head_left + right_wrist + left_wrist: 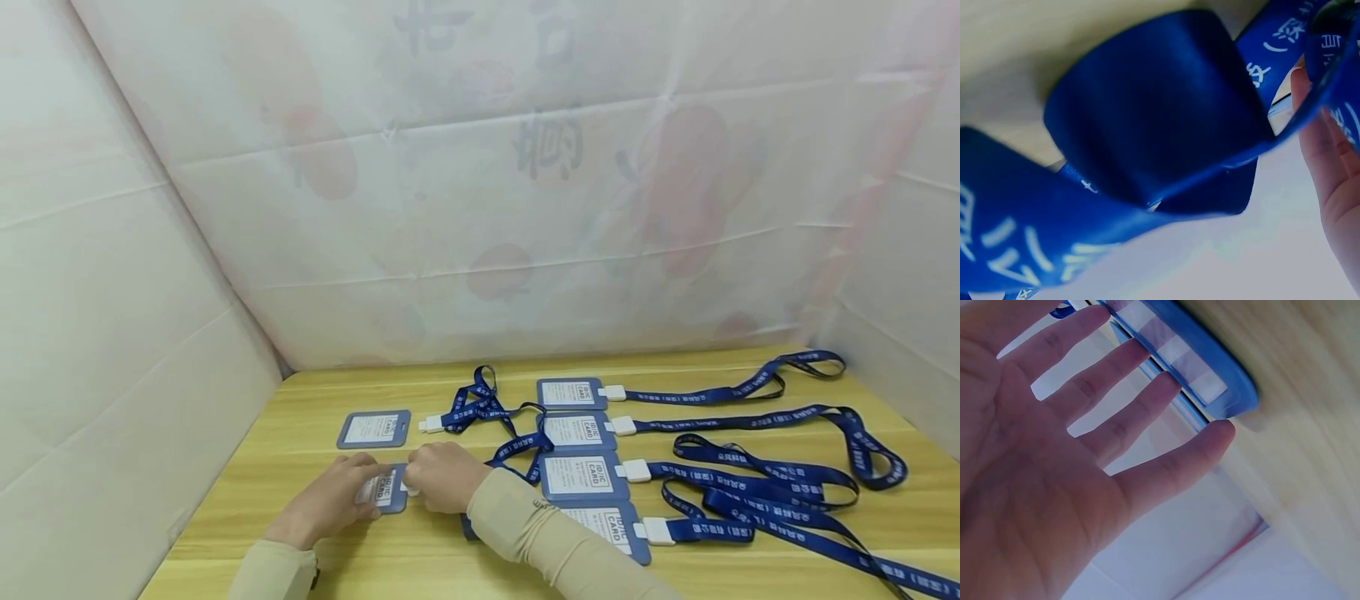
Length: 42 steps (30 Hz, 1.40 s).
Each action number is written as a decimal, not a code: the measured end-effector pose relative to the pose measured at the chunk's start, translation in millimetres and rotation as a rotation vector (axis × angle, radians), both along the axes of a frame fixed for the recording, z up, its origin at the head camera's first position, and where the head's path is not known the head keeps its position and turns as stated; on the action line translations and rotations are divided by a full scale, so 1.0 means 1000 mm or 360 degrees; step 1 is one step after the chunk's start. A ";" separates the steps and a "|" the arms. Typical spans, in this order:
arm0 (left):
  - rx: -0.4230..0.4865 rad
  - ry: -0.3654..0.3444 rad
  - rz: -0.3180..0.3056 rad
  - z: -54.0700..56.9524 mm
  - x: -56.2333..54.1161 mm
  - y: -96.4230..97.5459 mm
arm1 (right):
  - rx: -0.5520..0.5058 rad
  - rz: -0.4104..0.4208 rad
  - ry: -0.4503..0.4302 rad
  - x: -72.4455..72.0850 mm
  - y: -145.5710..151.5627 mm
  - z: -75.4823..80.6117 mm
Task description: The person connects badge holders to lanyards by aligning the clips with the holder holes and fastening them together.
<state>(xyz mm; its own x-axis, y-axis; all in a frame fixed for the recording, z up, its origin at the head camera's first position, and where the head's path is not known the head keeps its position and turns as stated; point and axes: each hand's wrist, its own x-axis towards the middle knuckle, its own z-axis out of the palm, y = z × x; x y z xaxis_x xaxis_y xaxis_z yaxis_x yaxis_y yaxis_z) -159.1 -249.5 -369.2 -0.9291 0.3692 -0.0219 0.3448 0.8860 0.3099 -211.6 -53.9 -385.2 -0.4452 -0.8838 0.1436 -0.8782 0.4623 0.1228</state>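
My left hand (330, 496) holds a blue-framed ID card holder (392, 493) flat on the table, thumb by the near edge and fingers by the far edge. In the left wrist view, spread fingertips lie along the blue holder (1179, 353). At the holder's right end, my right hand (448, 477) pinches a small white clip (412, 491), mostly hidden by the fingers. A blue lanyard (1147, 112) with white lettering loops close to the right wrist camera. Whether the clip is through the holder's slot cannot be made out.
Behind the hands lie another card holder (373, 429) and a lanyard with a white clip (431, 424). To the right, several card holders (573, 393) with lanyards (690, 397) attached form a column, partly under the right sleeve. Pale cloth walls (525, 317) surround the wooden table (247, 500).
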 end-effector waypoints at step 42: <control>-0.0043 0.0196 0.0054 0.016 -0.014 -0.001 | -0.0060 -0.0132 -0.0054 -0.013 0.006 0.019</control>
